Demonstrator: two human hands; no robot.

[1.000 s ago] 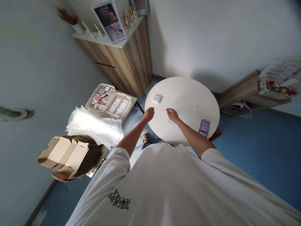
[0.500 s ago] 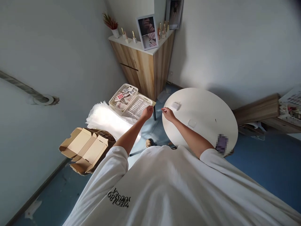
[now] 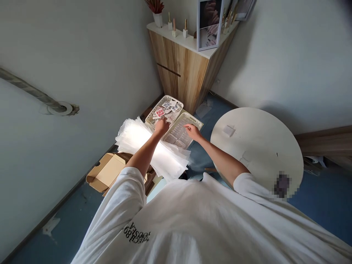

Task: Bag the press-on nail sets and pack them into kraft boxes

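My left hand [image 3: 162, 125] is at the near rim of a white perforated basket [image 3: 177, 102]. That basket holds several small packets [image 3: 160, 112], one with a bright red pattern. The fingertips of this hand blend into the packets, so I cannot make out whether they touch or grip one. Over a second white basket [image 3: 198, 122] hangs my right hand [image 3: 193, 132], fingers loosely bent and slightly apart, with nothing visible in them. Clear plastic cases [image 3: 176, 134] lie in rows inside this second basket.
White translucent sheets [image 3: 137, 141] are stacked before the baskets, beside folded cardboard boxes [image 3: 107, 170]. At right stands a round white table [image 3: 261, 135] with a small white packet [image 3: 228, 130] and a blurred dark object [image 3: 282, 184]. A wooden cabinet [image 3: 187, 62] stands behind.
The view has turned to the left. My left hand has moved to the packet basket, and my right hand has gone from the round table's edge to above the basket of clear cases.
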